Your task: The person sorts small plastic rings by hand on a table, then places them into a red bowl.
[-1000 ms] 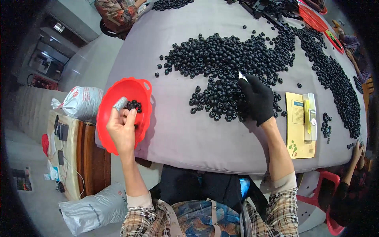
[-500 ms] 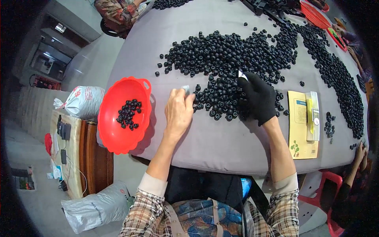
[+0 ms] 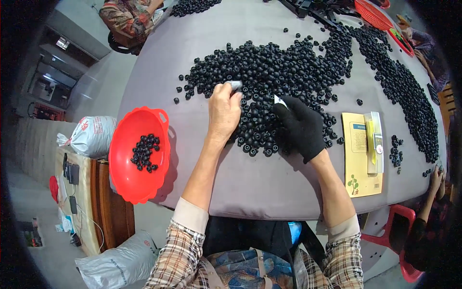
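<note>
A large pile of small round black parts (image 3: 250, 62), each with a hole, covers the middle of the table. My bare left hand (image 3: 223, 113) is over the pile's left part, its fingers curled. A greyish-white wrap or piece (image 3: 234, 85) shows at its fingertips; what else they pinch is hidden. My right hand (image 3: 303, 127), in a black glove, is closed at the pile's near right side. From its thumb side sticks out a small white pointed piece (image 3: 279, 101), whose kind I cannot make out. A red scalloped bowl (image 3: 125, 168) with several black parts inside stands at the left.
Right of my right hand lies a yellow booklet (image 3: 351, 159) with a clear plastic case (image 3: 374, 144) on it. Another strip of black parts (image 3: 409, 91) runs along the right side. Red baskets (image 3: 373, 14) stand far right. Other people sit at the far left and right edges.
My left hand has moved forward over the pile. My right hand stays closed on the white pointed piece. The whole view has shifted a little, with the bowl lower and further left.
</note>
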Tool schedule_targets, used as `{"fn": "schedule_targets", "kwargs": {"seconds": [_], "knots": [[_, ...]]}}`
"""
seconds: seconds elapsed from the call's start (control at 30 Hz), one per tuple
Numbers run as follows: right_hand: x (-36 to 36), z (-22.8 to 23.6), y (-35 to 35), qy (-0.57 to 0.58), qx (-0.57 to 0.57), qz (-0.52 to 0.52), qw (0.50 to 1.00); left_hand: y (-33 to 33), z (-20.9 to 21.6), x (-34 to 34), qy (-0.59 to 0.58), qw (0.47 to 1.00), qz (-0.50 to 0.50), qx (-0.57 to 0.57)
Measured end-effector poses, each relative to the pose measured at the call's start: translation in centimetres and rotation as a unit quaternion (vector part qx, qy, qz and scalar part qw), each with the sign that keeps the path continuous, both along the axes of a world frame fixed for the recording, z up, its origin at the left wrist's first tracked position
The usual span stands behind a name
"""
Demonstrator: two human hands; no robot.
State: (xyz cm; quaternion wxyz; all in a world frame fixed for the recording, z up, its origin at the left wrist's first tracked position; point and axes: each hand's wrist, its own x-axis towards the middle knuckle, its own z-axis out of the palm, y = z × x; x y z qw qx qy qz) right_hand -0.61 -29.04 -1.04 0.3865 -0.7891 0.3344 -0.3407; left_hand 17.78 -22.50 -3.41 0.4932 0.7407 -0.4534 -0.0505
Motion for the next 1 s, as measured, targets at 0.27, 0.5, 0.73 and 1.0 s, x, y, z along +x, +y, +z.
{"fn": "schedule_targets", "kwargs": {"seconds": [0.27,0.5,0.73,1.0], "knots": [[-0.2,0.4,-0.7,-0.072,0.120,-0.028,0.990,-0.9,1.2,-4.0,0.469,0.842,-0.259,-0.058],[-0.2,-1.0,-0.8,-0.083,0.036,0.035,0.995,-1.1,1.2,-5.3,0.480,0.818,-0.309,-0.070],[0.4,0.5,-0.5,-0.161,0.277,-0.001,0.947,-0.7,1.5,-5.7,0.533,0.785,-0.298,-0.100],[0.4,0.0,-0.5,-0.152,0.291,-0.010,0.945,-0.6,1.5,-5.7,0.454,0.847,-0.272,-0.055]]}}
